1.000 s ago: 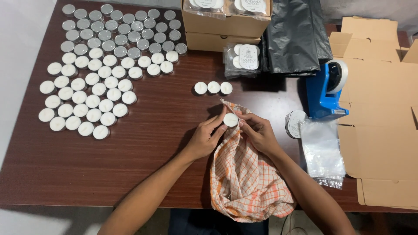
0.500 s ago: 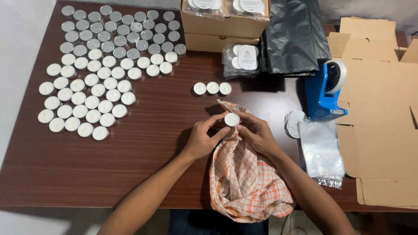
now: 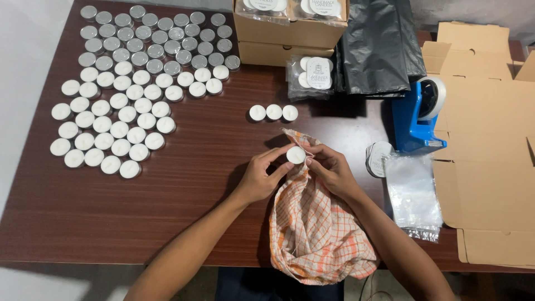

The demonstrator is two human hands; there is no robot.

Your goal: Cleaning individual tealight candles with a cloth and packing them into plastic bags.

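Head view. The left hand (image 3: 261, 179) and the right hand (image 3: 332, 170) meet over the middle of the dark wooden tabletop (image 3: 184, 200); both close a fingertip grip on one small white tealight candle (image 3: 296, 155), held just above an orange-checked cloth (image 3: 315, 228) that drapes from under the hands over the near edge. The right hand also pinches the cloth's upper corner. Three tealights in a row (image 3: 273, 112) stand just beyond the hands. A large field of tealights (image 3: 128, 83) fills the far left. Cardboard boxes (image 3: 290, 33), a black plastic bag (image 3: 379, 47), a blue tape dispenser (image 3: 417, 114), clear plastic bags (image 3: 415, 192) and flat cardboard (image 3: 490, 156) lie to the right.
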